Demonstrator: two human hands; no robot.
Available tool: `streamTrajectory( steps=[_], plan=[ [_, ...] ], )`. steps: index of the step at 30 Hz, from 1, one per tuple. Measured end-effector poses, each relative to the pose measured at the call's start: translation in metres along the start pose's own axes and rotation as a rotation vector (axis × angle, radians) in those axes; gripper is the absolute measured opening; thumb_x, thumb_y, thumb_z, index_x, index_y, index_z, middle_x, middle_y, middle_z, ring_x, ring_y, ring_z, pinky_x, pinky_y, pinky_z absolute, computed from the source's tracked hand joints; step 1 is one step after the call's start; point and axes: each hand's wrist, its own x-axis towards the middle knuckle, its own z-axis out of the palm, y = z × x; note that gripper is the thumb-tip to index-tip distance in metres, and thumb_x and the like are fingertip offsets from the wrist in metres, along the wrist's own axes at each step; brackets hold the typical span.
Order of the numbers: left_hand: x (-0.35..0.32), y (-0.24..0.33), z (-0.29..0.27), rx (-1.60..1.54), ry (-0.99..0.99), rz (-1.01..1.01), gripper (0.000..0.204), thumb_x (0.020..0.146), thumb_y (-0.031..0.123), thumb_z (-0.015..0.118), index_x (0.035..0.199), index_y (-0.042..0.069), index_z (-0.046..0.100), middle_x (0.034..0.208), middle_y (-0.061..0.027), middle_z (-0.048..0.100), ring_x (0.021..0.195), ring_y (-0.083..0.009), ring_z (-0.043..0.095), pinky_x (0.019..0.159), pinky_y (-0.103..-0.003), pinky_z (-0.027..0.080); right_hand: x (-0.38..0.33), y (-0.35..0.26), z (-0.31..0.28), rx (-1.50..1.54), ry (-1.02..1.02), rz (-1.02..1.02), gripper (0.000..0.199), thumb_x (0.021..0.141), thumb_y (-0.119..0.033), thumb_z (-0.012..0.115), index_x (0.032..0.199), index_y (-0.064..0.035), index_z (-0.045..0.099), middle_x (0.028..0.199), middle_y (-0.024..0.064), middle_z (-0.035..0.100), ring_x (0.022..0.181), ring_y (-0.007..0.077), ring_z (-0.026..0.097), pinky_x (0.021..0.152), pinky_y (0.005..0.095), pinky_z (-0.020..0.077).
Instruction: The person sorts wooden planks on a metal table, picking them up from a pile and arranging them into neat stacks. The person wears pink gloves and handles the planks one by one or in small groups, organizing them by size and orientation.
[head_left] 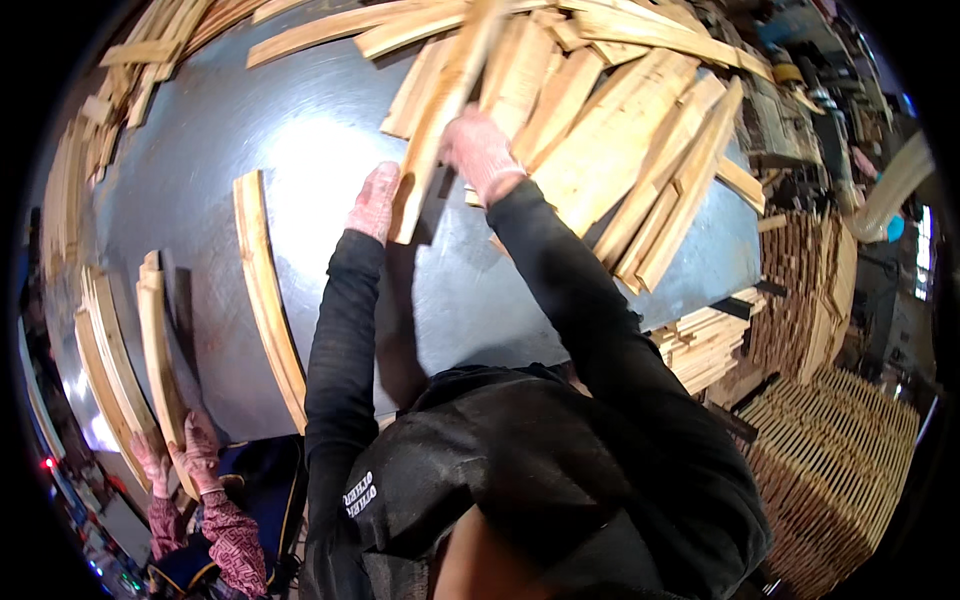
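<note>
Two gloved hands and a length of timber above a metal worktable, seen from the wearer's head. The held board [440,110], pale and narrow, runs slantwise from a near end between the forearms to a far end, blurred, at the upper edge of the view, where it passes in front of the pile. The right hand [480,152] is at the board's right edge, its fingers curled together and clamped on the wood. The left hand [374,203] lies along the left edge at the near end, fingers close together and touching; whether they also grip from beneath cannot be told. Writing: two short lines of white capital lettering [360,495] appear on the wearer's black top [500,440], towards its left side. To the right of the held board, a heap of loose boards [620,130] overlaps on the grey tabletop [190,215]. A single board [265,290] lies to the left of the left forearm. At lower left, a co-worker's two gloved hands [200,447], below patterned sleeves [235,540], touch an upright-running board [158,360]. At lower right stands a stack of slats [835,465].
</note>
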Motion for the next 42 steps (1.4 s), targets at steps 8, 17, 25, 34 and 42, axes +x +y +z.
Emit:
streamTrajectory(
  steps=[8, 17, 25, 34, 42],
  plan=[
    [-0.029, 0.0, 0.086, -0.225, -0.399, -0.107, 0.044, 0.084, 0.006, 0.066, 0.124, -0.001, 0.049, 0.09, -0.0139, 0.063, 0.072, -0.0278, 0.064, 0.061, -0.041, 0.056, -0.105, 0.129, -0.067, 0.659, 0.618, 1.156, 0.113, 0.07, -0.041, 0.086, 0.146, 0.0112, 0.021, 0.144, 0.0312, 0.039, 0.131, 0.0349, 0.044, 0.11, 0.035, 0.034],
    [-0.051, 0.098, 0.213, 1.079, -0.349, 0.138, 0.117, 0.064, 0.06, 0.078, 0.144, -0.006, 0.025, 0.142, -0.032, 0.038, 0.132, -0.041, 0.042, 0.109, -0.042, 0.038, -0.131, 0.119, -0.079, 0.726, 0.28, 1.053, 0.123, 0.067, -0.037, 0.087, 0.15, 0.0102, 0.008, 0.138, 0.0322, 0.047, 0.131, 0.0366, 0.047, 0.109, 0.0328, 0.0375],
    [-0.135, 0.014, 0.169, 0.811, -0.277, 0.268, 0.104, 0.068, 0.029, 0.075, 0.148, -0.008, 0.019, 0.147, -0.0341, 0.027, 0.138, -0.0456, 0.031, 0.114, -0.043, 0.033, -0.213, 0.042, -0.072, 0.971, 0.263, 0.893, 0.12, 0.067, -0.027, 0.087, 0.153, 0.0017, 0.009, 0.146, 0.0254, 0.035, 0.131, 0.0347, 0.043, 0.108, 0.0375, 0.0395],
    [-0.216, -0.013, 0.047, -0.394, -0.34, -0.107, 0.07, 0.072, 0.006, 0.055, 0.139, -0.005, 0.041, 0.118, -0.021, 0.061, 0.102, -0.0286, 0.065, 0.09, -0.038, 0.054, -0.208, -0.05, -0.068, 1.32, 0.246, 0.357, 0.082, 0.081, 0.012, 0.053, 0.154, -0.0004, 0.016, 0.155, 0.0186, 0.029, 0.142, 0.027, 0.031, 0.116, 0.0328, 0.0266],
    [-0.201, -0.091, -0.017, -0.995, -0.254, 0.011, 0.075, 0.085, 0.036, 0.073, 0.143, 0.003, 0.039, 0.127, -0.015, 0.058, 0.117, -0.0295, 0.058, 0.101, -0.045, 0.049, -0.167, -0.138, 0.008, 0.893, -0.052, -0.042, 0.068, 0.089, -0.015, 0.059, 0.15, -0.0024, 0.031, 0.145, 0.0228, 0.044, 0.136, 0.0315, 0.042, 0.111, 0.0378, 0.0349]
  ],
)
